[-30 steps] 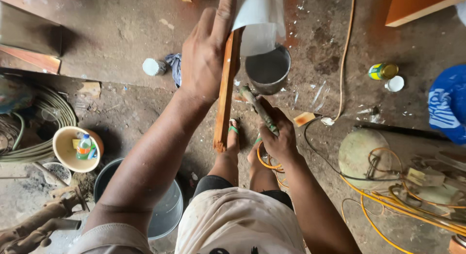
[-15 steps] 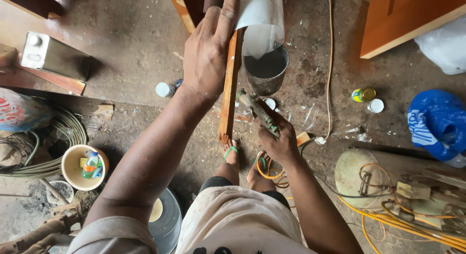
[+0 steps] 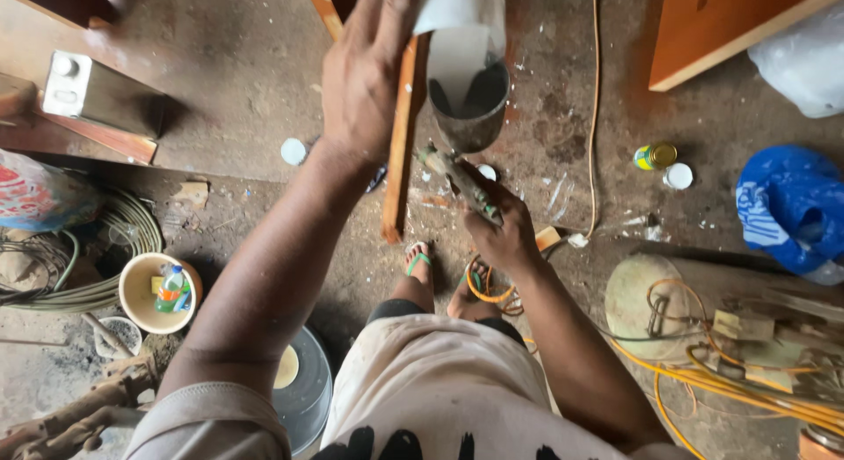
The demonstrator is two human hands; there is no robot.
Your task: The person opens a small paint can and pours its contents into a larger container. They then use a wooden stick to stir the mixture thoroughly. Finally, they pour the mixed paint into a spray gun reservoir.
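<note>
My left hand (image 3: 367, 73) grips the top of a narrow orange wooden strip (image 3: 400, 152) that stands almost upright, its lower end near my feet. The same hand also holds a white sheet (image 3: 457, 25) that hangs over the strip. My right hand (image 3: 501, 231) is closed on the handle of a spray gun (image 3: 457, 179) whose metal cup (image 3: 475, 108) sits just right of the strip. An orange hose (image 3: 483, 289) loops below that hand.
A beige bucket (image 3: 141, 293) with bottles stands at the left, a metal pail (image 3: 308, 390) by my left leg. Coiled hoses (image 3: 105, 240) lie left. Yellow cables (image 3: 730, 372) and a pale round object lie right. A blue bag (image 3: 791, 210) and a small can (image 3: 655, 155) are on the floor.
The view has shifted down and closer. The strip, sheet and spray gun stay in the same hands, the cup now tight against the strip.
</note>
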